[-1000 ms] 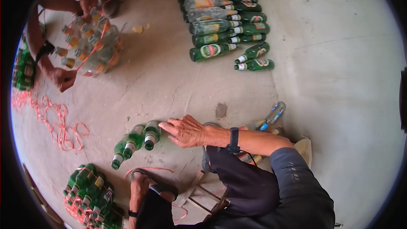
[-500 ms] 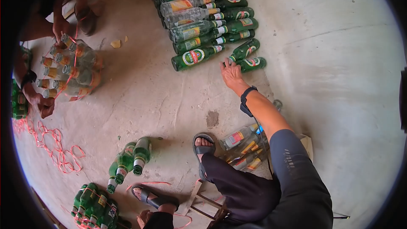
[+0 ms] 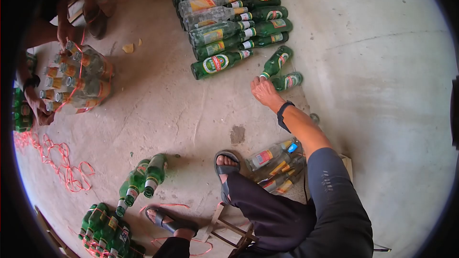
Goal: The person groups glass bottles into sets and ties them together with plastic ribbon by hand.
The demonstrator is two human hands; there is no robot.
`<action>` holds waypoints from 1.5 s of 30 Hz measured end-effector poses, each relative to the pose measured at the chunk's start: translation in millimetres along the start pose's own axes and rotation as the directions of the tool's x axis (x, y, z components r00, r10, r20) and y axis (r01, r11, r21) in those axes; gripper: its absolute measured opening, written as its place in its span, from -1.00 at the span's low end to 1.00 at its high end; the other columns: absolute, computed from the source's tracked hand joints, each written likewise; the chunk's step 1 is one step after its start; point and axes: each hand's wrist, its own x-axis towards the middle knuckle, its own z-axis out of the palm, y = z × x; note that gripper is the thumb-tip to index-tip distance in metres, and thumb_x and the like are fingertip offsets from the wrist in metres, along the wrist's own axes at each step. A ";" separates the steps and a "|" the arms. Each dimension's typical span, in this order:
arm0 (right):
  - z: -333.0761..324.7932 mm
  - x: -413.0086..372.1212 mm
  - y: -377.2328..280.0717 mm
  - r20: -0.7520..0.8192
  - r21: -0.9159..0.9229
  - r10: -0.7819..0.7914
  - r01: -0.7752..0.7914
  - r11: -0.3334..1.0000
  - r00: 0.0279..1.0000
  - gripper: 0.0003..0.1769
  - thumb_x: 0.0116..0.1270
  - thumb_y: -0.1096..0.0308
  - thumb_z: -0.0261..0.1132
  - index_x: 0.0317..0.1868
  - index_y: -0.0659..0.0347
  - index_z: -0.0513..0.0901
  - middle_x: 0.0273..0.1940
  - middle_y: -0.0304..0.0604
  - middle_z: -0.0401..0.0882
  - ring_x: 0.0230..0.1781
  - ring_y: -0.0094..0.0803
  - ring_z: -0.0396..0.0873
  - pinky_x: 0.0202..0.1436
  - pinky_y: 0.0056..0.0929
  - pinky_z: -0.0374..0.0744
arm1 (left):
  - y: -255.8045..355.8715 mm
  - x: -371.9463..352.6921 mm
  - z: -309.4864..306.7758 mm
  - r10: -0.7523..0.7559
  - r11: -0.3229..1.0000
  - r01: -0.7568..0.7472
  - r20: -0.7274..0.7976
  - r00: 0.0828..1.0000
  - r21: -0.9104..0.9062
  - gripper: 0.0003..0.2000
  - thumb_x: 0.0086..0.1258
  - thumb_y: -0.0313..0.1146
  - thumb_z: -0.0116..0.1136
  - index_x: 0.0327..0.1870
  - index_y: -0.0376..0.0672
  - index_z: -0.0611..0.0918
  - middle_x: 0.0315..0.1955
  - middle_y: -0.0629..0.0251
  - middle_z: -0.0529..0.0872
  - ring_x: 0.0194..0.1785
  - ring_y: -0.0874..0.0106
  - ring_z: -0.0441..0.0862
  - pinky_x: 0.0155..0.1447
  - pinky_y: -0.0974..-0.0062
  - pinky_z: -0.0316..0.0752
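My right hand [image 3: 267,93] is closed around the neck of a green beer bottle [image 3: 278,60], whose base points away to the upper right. A second green bottle [image 3: 289,81] lies just beside it, its neck hidden behind my fingers. Left of the hand, a labelled green bottle [image 3: 221,64] lies at the near end of a long row of bottles [image 3: 258,31]. My left hand is out of view; only its dark sleeve [image 3: 174,247] shows at the bottom edge.
Clear bottles [image 3: 277,165] lie by my right foot. Three green bottles [image 3: 141,179] stand near my left foot, beside a tied green bundle [image 3: 106,231]. At left, another person's hands [image 3: 44,110] hold a bundle of clear bottles [image 3: 79,79], with loose red twine [image 3: 62,162] below.
My right hand has drawn slightly back toward me, and the bottle it grips has swung more upright in view. My left hand has dropped out of sight at the bottom.
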 end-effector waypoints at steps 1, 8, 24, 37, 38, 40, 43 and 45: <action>-11.3 -6.3 1.8 -0.017 0.020 -0.063 0.064 0.998 0.998 -0.89 0.12 0.41 0.17 -0.36 0.26 0.56 -0.38 -0.08 0.55 -0.34 -0.28 0.57 -0.31 -0.42 0.56 | -0.9 -1.0 -15.7 -0.018 0.999 0.017 -0.026 0.999 -0.037 -0.73 0.23 -0.26 0.08 -0.31 -0.34 0.64 -0.45 -0.02 0.65 -0.30 0.09 0.64 -0.17 0.28 0.50; -89.4 -31.4 -3.3 -0.149 0.270 -0.172 0.207 0.940 0.974 -0.84 0.07 0.44 0.17 -0.35 0.35 0.54 -0.38 0.01 0.54 -0.35 -0.21 0.62 -0.34 -0.29 0.60 | 15.4 -38.6 -102.5 -0.266 0.921 0.187 -0.201 0.943 -0.341 -0.73 0.24 -0.26 0.08 -0.30 -0.34 0.64 -0.44 -0.02 0.65 -0.28 0.11 0.64 -0.16 0.29 0.49; -260.5 -76.1 -142.5 -0.549 0.539 -0.559 0.774 0.332 0.622 -0.74 0.02 0.43 0.23 -0.27 0.38 0.49 -0.23 0.01 0.54 -0.36 -0.18 0.62 -0.40 -0.27 0.62 | 10.7 -110.3 -212.1 -0.552 0.668 0.057 -0.442 0.707 -0.742 -0.75 0.30 -0.28 0.08 -0.21 -0.33 0.61 -0.36 -0.03 0.65 -0.22 0.09 0.64 -0.12 0.26 0.49; -312.5 -66.3 -247.5 -0.679 0.247 -0.720 0.968 -0.041 0.142 -0.78 -0.01 0.32 0.21 -0.44 0.32 0.47 -0.33 -0.11 0.45 -0.46 -0.43 0.50 -0.59 -0.45 0.50 | 51.7 -53.1 -281.1 -0.055 0.874 -0.144 -0.389 0.920 -0.464 -0.20 0.12 -0.23 0.31 0.39 -0.14 0.17 0.38 0.05 0.20 -0.02 0.05 0.60 0.03 0.19 0.52; -312.6 -63.0 -254.1 -0.708 0.207 -0.698 0.977 -0.057 0.109 -0.79 -0.03 0.34 0.21 -0.45 0.32 0.47 -0.35 -0.12 0.44 -0.47 -0.44 0.50 -0.59 -0.46 0.49 | 50.4 -48.2 -278.5 -0.005 0.896 -0.186 -0.428 0.904 -0.403 -0.21 0.13 -0.21 0.30 0.39 -0.15 0.17 0.38 0.03 0.19 -0.08 0.03 0.62 -0.02 0.17 0.54; -313.3 -57.5 -266.4 -0.742 0.160 -0.666 0.984 -0.077 0.068 -0.78 -0.06 0.36 0.20 -0.44 0.35 0.49 -0.38 -0.13 0.42 -0.49 -0.45 0.47 -0.60 -0.48 0.48 | 48.6 -39.6 -272.6 0.050 0.922 -0.231 -0.496 0.867 -0.311 -0.30 0.14 -0.25 0.26 0.33 -0.13 0.24 0.36 -0.01 0.21 -0.20 0.02 0.65 -0.11 0.14 0.58; -318.1 -54.5 -281.4 -0.746 0.138 -0.665 0.985 -0.101 0.036 -0.75 0.02 0.32 0.18 -0.40 0.38 0.55 -0.43 -0.15 0.40 -0.50 -0.44 0.50 -0.58 -0.46 0.51 | 44.9 -31.5 -271.0 0.053 0.966 -0.164 -0.467 0.883 -0.201 -0.38 0.09 -0.35 0.22 0.25 -0.12 0.32 0.32 0.02 0.29 -0.28 0.05 0.67 -0.18 0.15 0.60; -323.9 -53.4 -286.1 -0.743 0.134 -0.669 0.986 -0.097 0.035 -0.75 0.02 0.32 0.18 -0.39 0.38 0.55 -0.44 -0.15 0.39 -0.50 -0.44 0.49 -0.59 -0.47 0.50 | 40.0 -23.9 -253.5 0.032 0.971 -0.153 -0.529 0.848 -0.185 -0.45 0.03 -0.40 0.19 0.15 -0.12 0.38 0.26 0.05 0.38 -0.34 0.10 0.69 -0.25 0.19 0.60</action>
